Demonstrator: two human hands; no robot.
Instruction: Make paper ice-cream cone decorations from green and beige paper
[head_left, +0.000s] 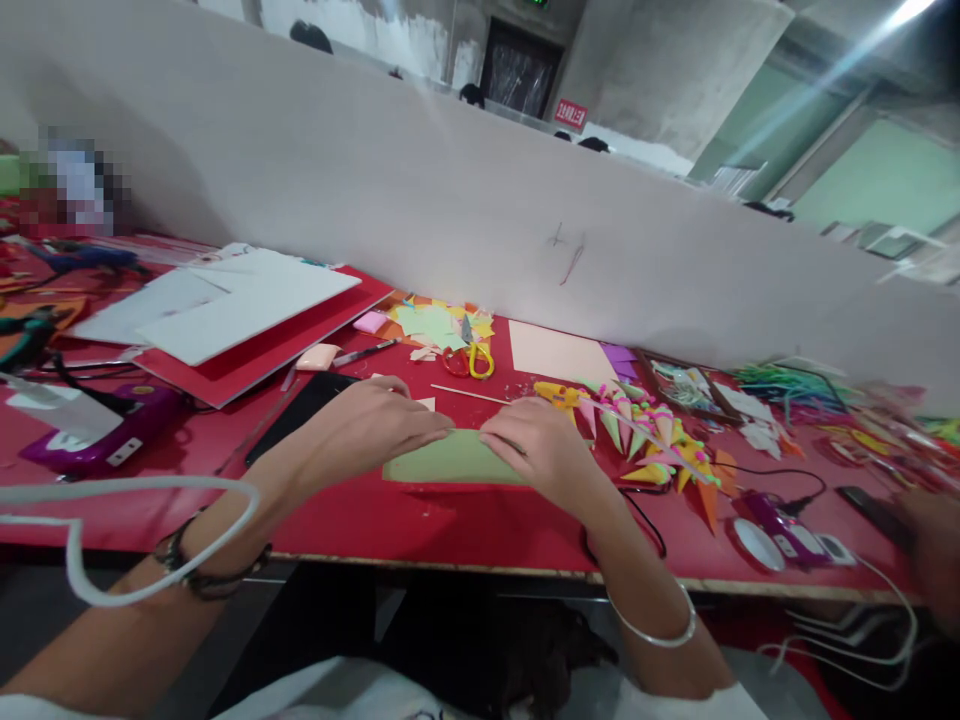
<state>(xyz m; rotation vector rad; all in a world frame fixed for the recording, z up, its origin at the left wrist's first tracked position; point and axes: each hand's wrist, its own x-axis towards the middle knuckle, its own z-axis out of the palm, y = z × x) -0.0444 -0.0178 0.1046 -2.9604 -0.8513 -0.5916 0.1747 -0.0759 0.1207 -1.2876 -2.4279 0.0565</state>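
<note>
Left hand: curled, pinching green paper | right hand: same

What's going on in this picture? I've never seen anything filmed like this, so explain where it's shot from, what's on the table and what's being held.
There's no machine here: a person works with two bare hands. The one picture comes from a camera on their head, looking forward and down, so their forearms enter from below.

The left hand and right hand have their fingers at the far edge of a pale green sheet; how firmly they grip is hard to tell. It's over a red tabletop.

Beyond lie scissors among paper scraps. White boards are stacked to the left, and small colourful cones are heaped to the right.
</note>
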